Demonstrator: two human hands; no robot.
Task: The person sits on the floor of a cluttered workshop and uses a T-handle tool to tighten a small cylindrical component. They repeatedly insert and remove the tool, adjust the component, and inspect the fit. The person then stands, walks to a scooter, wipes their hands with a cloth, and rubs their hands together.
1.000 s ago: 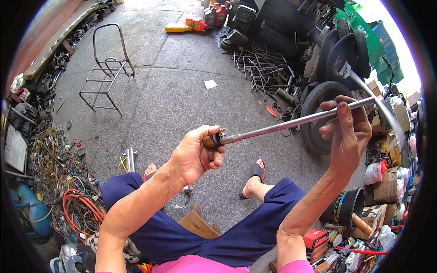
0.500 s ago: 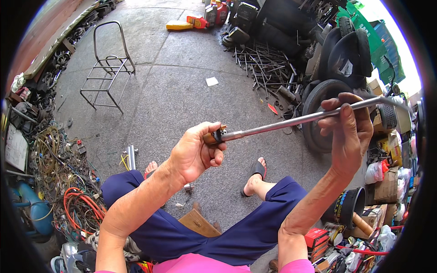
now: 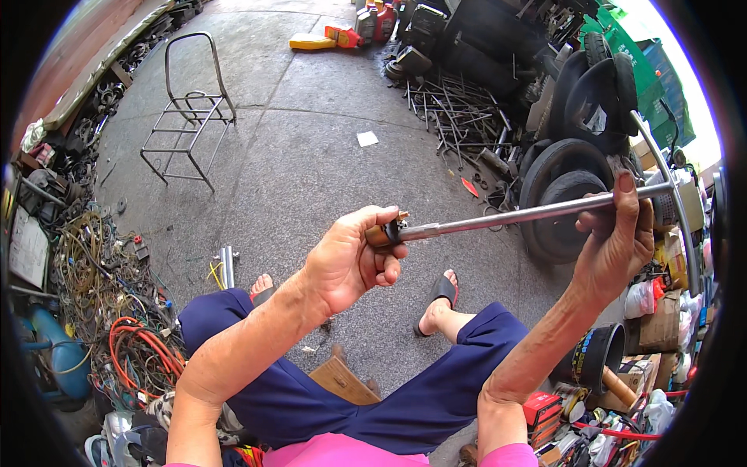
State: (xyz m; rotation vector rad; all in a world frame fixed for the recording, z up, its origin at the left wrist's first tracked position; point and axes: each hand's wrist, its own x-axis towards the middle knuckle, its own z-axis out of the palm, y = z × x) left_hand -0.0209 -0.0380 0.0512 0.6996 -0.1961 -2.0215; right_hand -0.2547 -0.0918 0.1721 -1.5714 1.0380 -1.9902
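Observation:
A long metal T-handle wrench spans the space between my hands, tilted slightly up to the right. My left hand is closed around a small brown and black cylindrical part with brass-coloured bits on top. The wrench's socket end meets that part; how deep it sits cannot be seen. My right hand grips the shaft near the crossbar, thumb up and fingertips darkened. The crossbar curves across the right edge of the view.
A bare metal chair frame stands at the far left. Tangled wires lie along the left. Metal rods and tyres are piled at the right, beyond boxes and a black tub. A wooden board lies between my legs.
The wrench has turned about its shaft, so its crossbar now shows upright at the right. My right hand has rolled with it, and both hands have shifted slightly right.

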